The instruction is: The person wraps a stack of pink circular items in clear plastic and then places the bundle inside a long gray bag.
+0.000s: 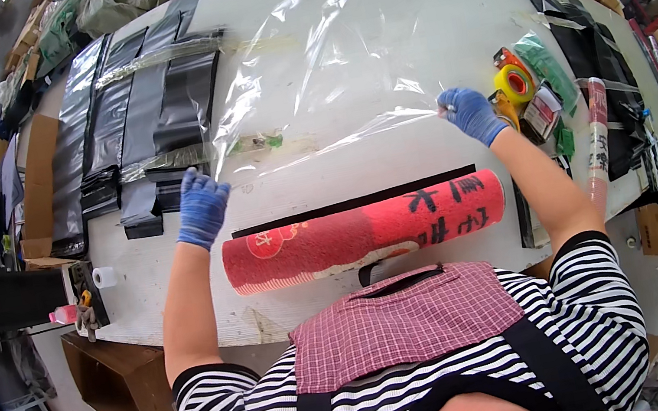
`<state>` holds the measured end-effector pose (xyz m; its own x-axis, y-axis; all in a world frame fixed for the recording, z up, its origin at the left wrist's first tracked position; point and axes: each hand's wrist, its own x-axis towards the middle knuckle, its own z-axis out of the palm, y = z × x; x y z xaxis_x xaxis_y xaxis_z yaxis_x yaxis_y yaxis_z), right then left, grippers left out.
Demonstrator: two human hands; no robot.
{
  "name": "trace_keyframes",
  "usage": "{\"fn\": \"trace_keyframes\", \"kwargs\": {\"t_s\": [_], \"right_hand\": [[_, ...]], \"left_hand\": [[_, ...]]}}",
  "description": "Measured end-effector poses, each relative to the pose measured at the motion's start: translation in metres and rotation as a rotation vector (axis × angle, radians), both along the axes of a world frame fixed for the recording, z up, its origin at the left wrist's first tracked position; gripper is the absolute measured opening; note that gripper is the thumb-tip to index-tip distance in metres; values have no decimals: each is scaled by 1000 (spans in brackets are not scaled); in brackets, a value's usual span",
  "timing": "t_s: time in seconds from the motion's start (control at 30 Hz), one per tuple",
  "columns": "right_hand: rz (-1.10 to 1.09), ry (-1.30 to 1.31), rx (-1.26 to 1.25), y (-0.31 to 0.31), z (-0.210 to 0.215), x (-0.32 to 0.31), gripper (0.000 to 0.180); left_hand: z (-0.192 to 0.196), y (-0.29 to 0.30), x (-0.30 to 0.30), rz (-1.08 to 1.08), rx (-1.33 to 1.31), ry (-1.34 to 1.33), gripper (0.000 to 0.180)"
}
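A clear plastic sheet or bag (306,77) lies spread over the white table, its near edge stretched between my two blue-gloved hands. My left hand (203,207) pinches the film at its near left corner. At the near right corner, my right hand (472,115) has its fingers closed on the film too. Close in front of my body rests a rolled red mat (361,237) with dark lettering, lying crosswise. Just behind the roll runs a flat black strip (363,198).
Black plastic bags (144,106) are taped down at left, with more black bags (598,61) at right. A yellow tape roll (514,84) on a dispenser sits beside green packaging (549,70). A slim wrapped roll (597,140) stands near the right edge. Cardboard boxes (128,386) surround the table (157,280).
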<state>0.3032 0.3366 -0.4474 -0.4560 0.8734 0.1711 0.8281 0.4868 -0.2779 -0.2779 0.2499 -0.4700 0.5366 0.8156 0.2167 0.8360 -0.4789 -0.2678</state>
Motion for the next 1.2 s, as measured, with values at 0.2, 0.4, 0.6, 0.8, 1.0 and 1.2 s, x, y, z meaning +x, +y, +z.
{"fn": "trace_keyframes", "kwargs": {"t_s": [0.2,0.4,0.6,0.8,1.0,1.2], "right_hand": [[-185,-6,-351,5,-90,13,15],[-415,292,-706,8,-102,30,25],[-394,-18,-336,-11,-110,16,15],[-342,-254,-168,-13,-98,2,20],[-188,-577,-301,1,-79,-9,21],[-252,-296,-317,99,-29,-84,24]], "left_hand": [[-44,7,7,182,-411,-52,15],[-72,-3,-12,265,-460,-457,24],[-67,8,4,718,-541,-486,27],[-68,-3,-2,778,-376,-434,66],[-47,10,22,266,-222,-47,73],[-56,8,12,399,-586,-218,69]]}}
